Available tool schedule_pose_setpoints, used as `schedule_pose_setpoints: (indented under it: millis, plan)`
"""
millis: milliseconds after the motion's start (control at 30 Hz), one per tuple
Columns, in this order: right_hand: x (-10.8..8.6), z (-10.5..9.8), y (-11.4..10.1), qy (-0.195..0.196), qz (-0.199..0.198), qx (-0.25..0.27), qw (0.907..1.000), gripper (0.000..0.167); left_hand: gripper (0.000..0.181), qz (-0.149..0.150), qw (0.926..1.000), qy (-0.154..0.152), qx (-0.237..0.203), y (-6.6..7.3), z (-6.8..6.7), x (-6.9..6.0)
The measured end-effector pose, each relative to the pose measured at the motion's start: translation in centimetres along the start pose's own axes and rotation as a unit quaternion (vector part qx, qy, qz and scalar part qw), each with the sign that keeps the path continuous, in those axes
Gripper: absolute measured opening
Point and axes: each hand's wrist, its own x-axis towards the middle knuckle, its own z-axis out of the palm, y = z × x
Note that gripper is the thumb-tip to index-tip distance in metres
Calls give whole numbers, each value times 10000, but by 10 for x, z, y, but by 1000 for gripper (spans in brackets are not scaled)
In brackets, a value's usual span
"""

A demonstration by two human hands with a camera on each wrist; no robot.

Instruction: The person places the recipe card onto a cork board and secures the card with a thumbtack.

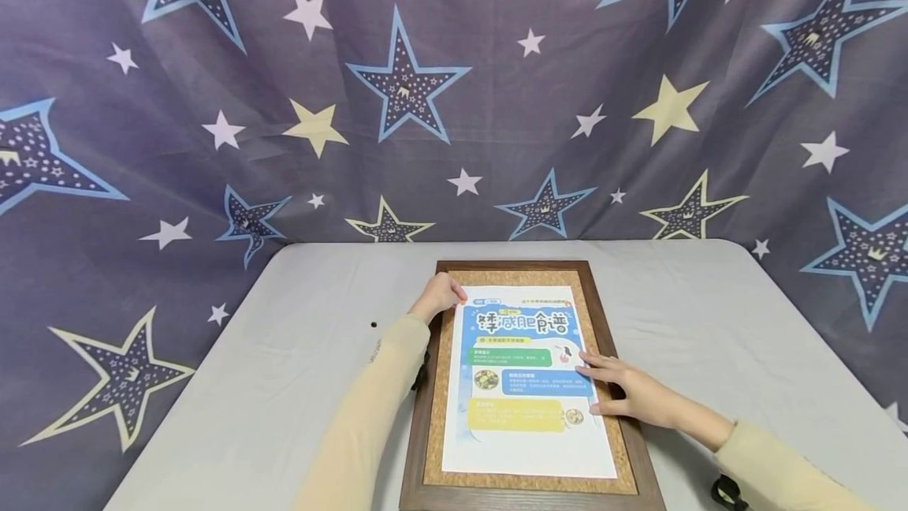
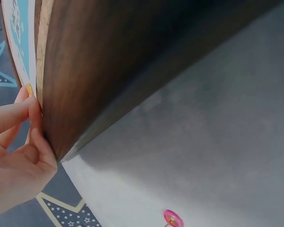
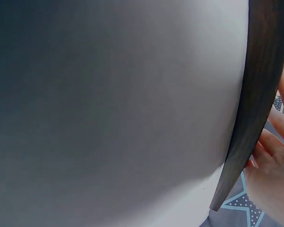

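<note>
A printed poster (image 1: 528, 448) lies on a cork board (image 1: 434, 448) with a dark wooden frame (image 1: 418, 432). At the poster's upper left corner my left hand (image 1: 438, 296) pinches a small orange push pin (image 2: 30, 89) between thumb and finger. Its point is hidden, so how deep it sits cannot be told. A reddish push pin (image 1: 567, 303) shows at the upper right corner. My right hand (image 1: 638, 395) lies across the frame's right side, its spread fingertips resting on the poster's right edge.
The board lies on a grey-covered table (image 1: 305, 385). A small dark spot (image 1: 373, 325) is on the cloth left of the frame. In the left wrist view a pink push pin (image 2: 173, 218) lies on the table. A star-patterned curtain (image 1: 426, 172) hangs behind.
</note>
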Motion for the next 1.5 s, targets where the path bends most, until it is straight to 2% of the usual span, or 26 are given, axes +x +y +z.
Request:
schedule_pose_setpoints:
  millis: [67,100,167,233,300,400,433,467,500,533,633,700,733,800,900,1033,1267,1500]
  plan:
    - [0,0,0,11,0,2,10000,59,16,62,10000,-68,-35,4,-4,-6]
    - [0,0,0,3,14,14,10000,59,14,77,9999,-104,-66,12,-10,-15]
    - [0,0,-1,-5,15,22,10000,59,13,102,9997,-163,-139,36,-25,-40]
    - [1,0,-1,-29,28,26,10000,60,13,311,9985,-313,-327,45,-35,-55]
    - [1,-1,-1,-62,48,33,10000,60,13,693,9958,-356,-473,44,-39,-59]
    - [1,0,-2,-84,65,53,9999,61,7,936,9933,-479,-476,36,-38,-59]
    - [1,0,-2,-94,81,78,9999,61,7,1143,9912,-450,-493,32,-37,-57]
    - [0,0,-2,-100,90,100,9999,61,8,1308,9890,-435,-529,30,-37,-58]
    - [0,0,-2,-109,106,118,9998,61,7,1343,9884,-451,-551,33,-40,-63]
    - [0,0,-2,-113,116,130,9998,62,7,1220,9895,-521,-567,43,-46,-73]
    - [0,1,-1,-131,158,158,9997,62,8,1167,9887,-558,-762,81,-68,-112]
    - [0,1,-1,-134,167,145,9997,62,9,873,9921,-565,-699,113,-86,-145]
    - [0,1,-1,-133,168,145,9997,62,10,759,9934,-545,-664,125,-92,-157]
    - [0,1,-2,-131,171,146,9997,62,11,848,9935,-416,-640,135,-98,-171]
    - [0,1,-2,-104,143,145,9997,62,13,980,9935,-219,-536,137,-99,-179]
    - [0,0,-2,-85,128,150,9998,61,12,987,9929,-154,-646,134,-102,-183]
    - [-1,1,-1,-51,83,53,9999,61,12,929,9923,-218,-795,132,-106,-191]
    - [-1,1,0,24,-4,-24,10000,60,12,1200,9910,-150,-573,128,-112,-200]
